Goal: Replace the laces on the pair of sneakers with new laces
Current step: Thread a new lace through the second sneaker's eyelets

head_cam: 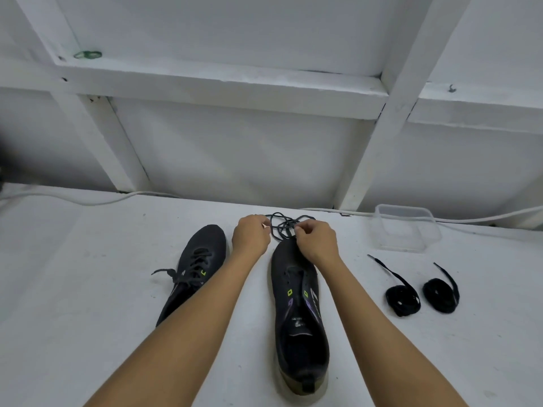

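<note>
Both hands out past the toe of the right-hand sneaker (pixel 296 292), working a loose tangle of old lace (pixel 282 227) on the white bench (pixel 88 289). Right hand (pixel 316 241) pinching the lace between thumb and forefinger at the tangle's near right edge; left hand (pixel 251 234) curled, fingers (pixel 266 225) closed on something small at the tangle's left edge, most likely a lace end, though too small to be sure. Tangle lying between the two hands, just beyond the toe, with loops spreading away toward the wall. Sneaker long axis running straight away from the body, heel nearest, eyelets bare. Left-hand sneaker (pixel 192 268) alongside, tipped toward its side, lace not yet pulled out. Two coiled new laces (pixel 421 295) well off to the right, nearer the right hand, with a clear plastic tub (pixel 404 227) beyond them. Probably gathering the old lace to put aside; after that, an easy reach rightward for a coil.
</note>
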